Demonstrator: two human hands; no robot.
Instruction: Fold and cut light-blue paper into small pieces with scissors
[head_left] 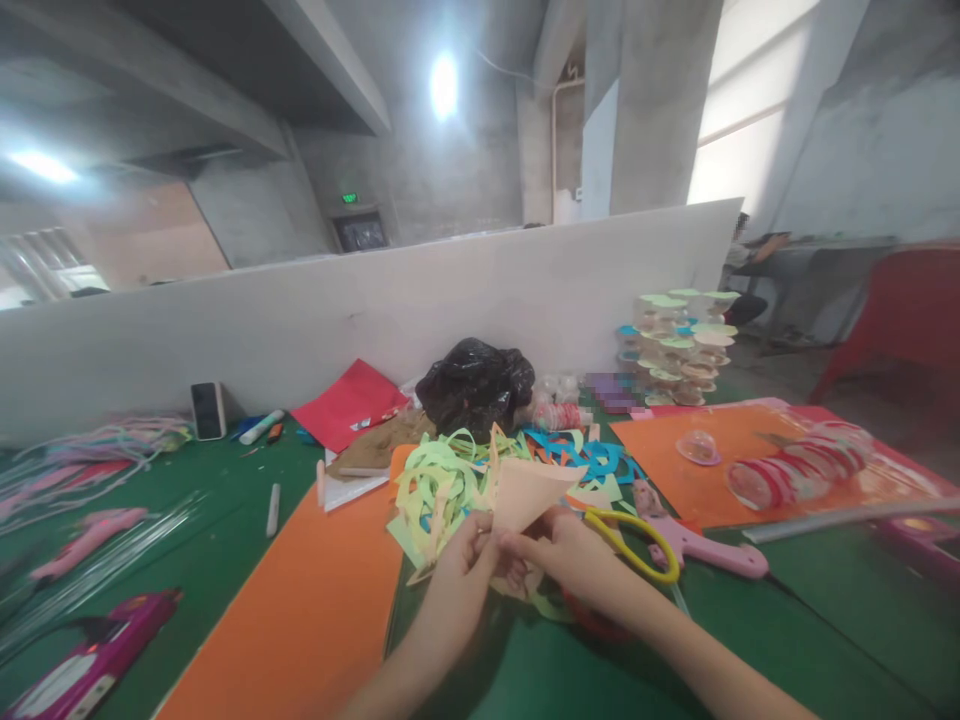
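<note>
Between my two hands is a folded sheet of peach-coloured paper (534, 490), its wide end pointing up and to the right. My left hand (469, 560) pinches its lower left edge. The fingers of my right hand (562, 555) are closed on its lower right part, with the thumb on the front. Beside my right wrist is a yellow scissor handle (634, 545); the blades do not show. A red loop (596, 612) shows partly under the right forearm. Just behind the hands lies a heap of light green paper scraps (442, 480), with blue paper strips (592, 455) to its right.
A pink glue gun (705, 550) lies at right, its cord trailing forward. Orange sheets (300, 600) flank the work spot. Behind are a black plastic bag (476, 385), red paper (352, 405) and a white partition (375, 320). Stacked clear cups (679, 350) stand at back right.
</note>
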